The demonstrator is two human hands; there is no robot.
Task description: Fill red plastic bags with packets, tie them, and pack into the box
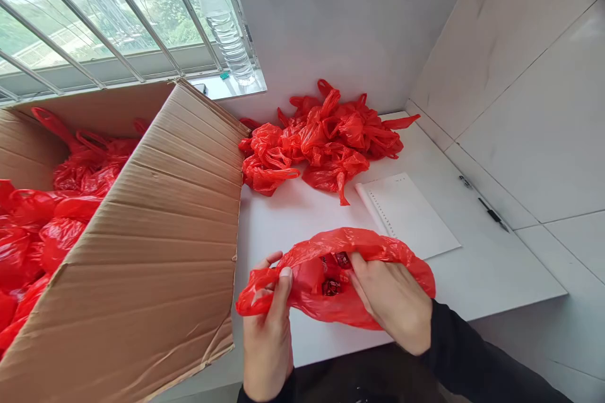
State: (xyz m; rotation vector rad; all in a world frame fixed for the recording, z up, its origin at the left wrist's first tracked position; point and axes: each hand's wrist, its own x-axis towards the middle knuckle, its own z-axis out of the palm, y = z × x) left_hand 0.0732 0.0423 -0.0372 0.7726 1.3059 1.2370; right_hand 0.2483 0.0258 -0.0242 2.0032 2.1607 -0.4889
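Observation:
A red plastic bag (401, 271) is held with its mouth open over the white table, near the front edge. My left hand (271, 321) grips the bag's left end, thumb on top and fingers through or behind the handle. Inside lie small dark red, shiny wrapped pieces (331, 287), too small to name exactly. My right hand (392, 299) reaches into the mouth, its fingers close together beside another dark wrapped piece (343, 259). The right fingertips are partly hidden, and what they hold cannot be made out.
A cardboard box (189, 220) full of red bags (61, 239) stands at left. More tied red bags (326, 138) are piled by the wall. A notebook (411, 214), a black pen (492, 213) and the white table (501, 277) lie right; a bottle (227, 31) stands on the sill.

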